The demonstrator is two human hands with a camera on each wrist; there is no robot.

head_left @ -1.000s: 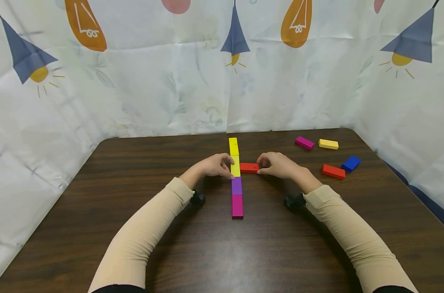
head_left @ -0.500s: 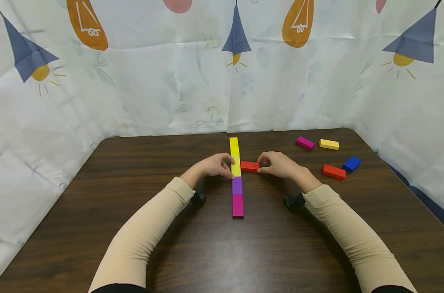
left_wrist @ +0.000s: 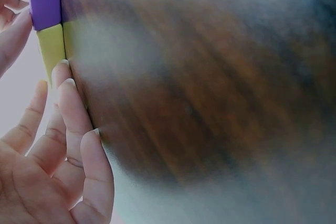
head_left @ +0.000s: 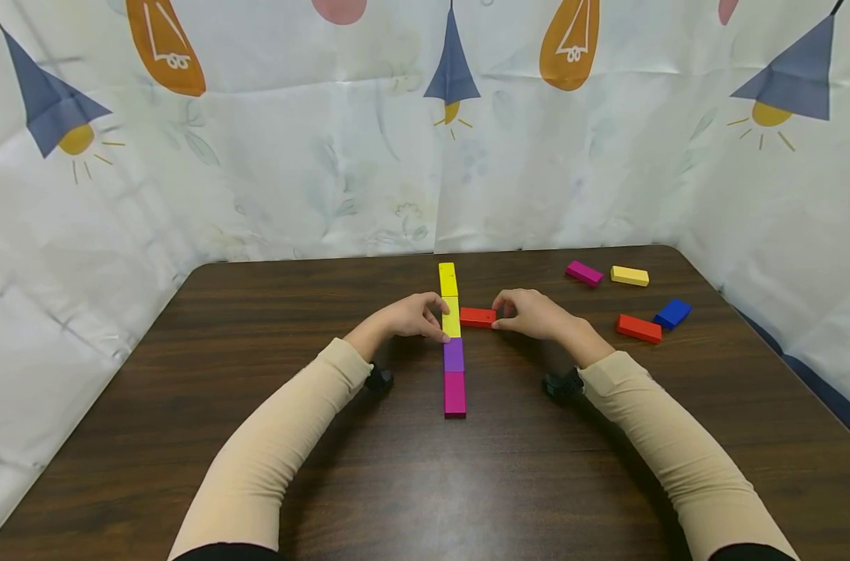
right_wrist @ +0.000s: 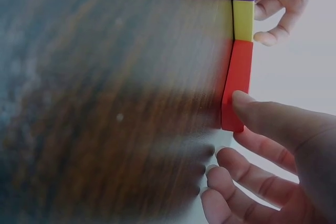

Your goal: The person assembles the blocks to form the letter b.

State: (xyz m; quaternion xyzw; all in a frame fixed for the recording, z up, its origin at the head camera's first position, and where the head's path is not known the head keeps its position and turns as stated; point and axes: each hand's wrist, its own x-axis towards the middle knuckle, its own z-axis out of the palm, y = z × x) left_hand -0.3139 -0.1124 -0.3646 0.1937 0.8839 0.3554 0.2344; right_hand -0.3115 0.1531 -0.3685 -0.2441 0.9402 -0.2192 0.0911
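Observation:
A straight column of wooden blocks lies on the table, with a far yellow block (head_left: 448,279), a nearer yellow block (head_left: 451,318), a purple block (head_left: 453,355) and a magenta block (head_left: 455,394). A red block (head_left: 477,317) lies crosswise, its left end against the nearer yellow block's right side. My right hand (head_left: 533,315) pinches the red block's outer end between thumb and index finger; its other fingers are free in the right wrist view. My left hand (head_left: 412,316) rests its thumb and fingertips along the left side of the nearer yellow block.
At the back right of the dark wooden table (head_left: 312,483) lie a loose magenta block (head_left: 583,273), a pale yellow block (head_left: 629,276), a blue block (head_left: 672,313) and another red block (head_left: 638,328). A patterned white curtain (head_left: 277,171) hangs behind the table.
The red block, in my right hand's pinch, has slid slightly away from me along the yellow block's side. My left hand stays in place.

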